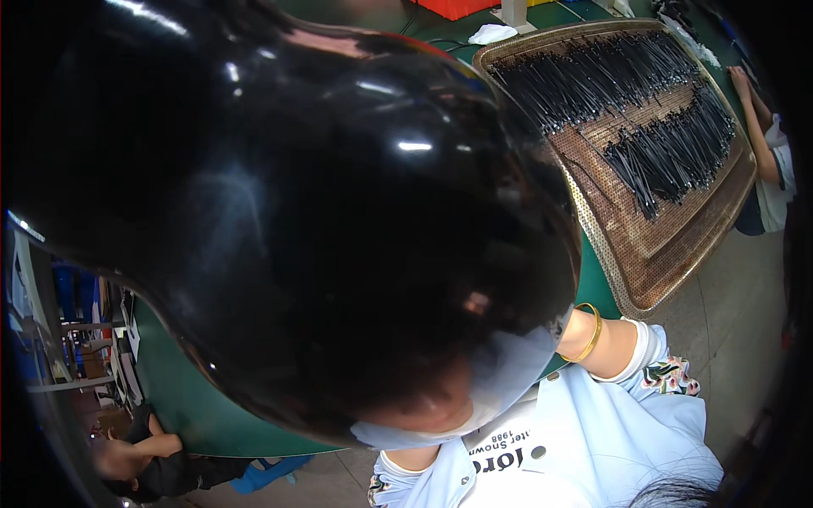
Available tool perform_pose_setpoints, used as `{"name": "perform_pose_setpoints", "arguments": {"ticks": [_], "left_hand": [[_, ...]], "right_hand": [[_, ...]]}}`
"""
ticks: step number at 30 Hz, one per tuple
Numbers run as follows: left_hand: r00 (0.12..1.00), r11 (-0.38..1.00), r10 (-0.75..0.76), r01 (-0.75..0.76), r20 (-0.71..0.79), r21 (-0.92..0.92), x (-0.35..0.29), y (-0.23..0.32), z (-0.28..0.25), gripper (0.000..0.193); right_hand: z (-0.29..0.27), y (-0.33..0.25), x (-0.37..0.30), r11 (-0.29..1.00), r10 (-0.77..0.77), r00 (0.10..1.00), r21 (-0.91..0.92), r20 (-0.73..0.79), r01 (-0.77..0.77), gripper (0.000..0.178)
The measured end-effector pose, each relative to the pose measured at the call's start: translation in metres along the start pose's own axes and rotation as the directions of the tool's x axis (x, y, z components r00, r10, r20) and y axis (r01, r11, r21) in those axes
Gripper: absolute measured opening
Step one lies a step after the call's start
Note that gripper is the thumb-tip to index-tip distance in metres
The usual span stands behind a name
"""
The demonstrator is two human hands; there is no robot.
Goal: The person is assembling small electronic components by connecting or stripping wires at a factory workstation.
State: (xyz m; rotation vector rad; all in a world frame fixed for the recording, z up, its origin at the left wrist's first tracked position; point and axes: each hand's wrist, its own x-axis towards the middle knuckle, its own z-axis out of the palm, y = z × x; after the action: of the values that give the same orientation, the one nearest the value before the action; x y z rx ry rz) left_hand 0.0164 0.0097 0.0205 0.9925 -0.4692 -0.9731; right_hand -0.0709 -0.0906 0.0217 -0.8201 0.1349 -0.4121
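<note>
Glossy black shell: very dark, across much of the view; hard white glare streaks on its upper part, a cloudy sheen toward its left, a dim mirrored reflection at its lower end.
Perforated tray, right of the shell: well lit, fairly crisp, edges bowed.
Light-blue shirt, below right of the shell: bright.
Co-worker, lower left of the shell: dim, soft.
Fisheye rim, beyond the shell: black, strongly bent.

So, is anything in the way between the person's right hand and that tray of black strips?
A big shiny black shape hides the right hand, so I can't tell what is close to it. Between the right forearm and the nearest corner of the brown tray, nothing visible stands in the way.
</note>
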Motion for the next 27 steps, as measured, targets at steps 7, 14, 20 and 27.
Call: {"name": "perform_pose_setpoints", "arguments": {"ticks": [7,14,20,27], "left_hand": [[0.998,0.998,-0.055,0.054,-0.009,-0.044,0.000,0.002,0.002,0.012],[0.997,0.999,0.041,-0.039,0.058,-0.039,0.002,-0.002,-0.003,0.009],[0.991,0.989,0.131,-0.129,-0.026,0.078,-0.002,-0.006,-0.002,0.007],[0.988,0.971,0.111,-0.085,-0.103,0.225,0.001,0.002,0.010,0.005]], "right_hand": [[0.002,-0.003,-0.002,0.997,0.000,0.999,-0.081,-0.042,-0.003,0.014],[0.000,0.000,-0.001,0.996,-0.059,0.998,-0.066,0.015,0.060,0.013],[0.002,-0.003,-0.002,0.999,-0.040,0.999,-0.024,0.025,0.040,0.012],[0.005,-0.002,-0.001,0.999,-0.047,0.995,-0.008,-0.092,0.047,0.014]]}}
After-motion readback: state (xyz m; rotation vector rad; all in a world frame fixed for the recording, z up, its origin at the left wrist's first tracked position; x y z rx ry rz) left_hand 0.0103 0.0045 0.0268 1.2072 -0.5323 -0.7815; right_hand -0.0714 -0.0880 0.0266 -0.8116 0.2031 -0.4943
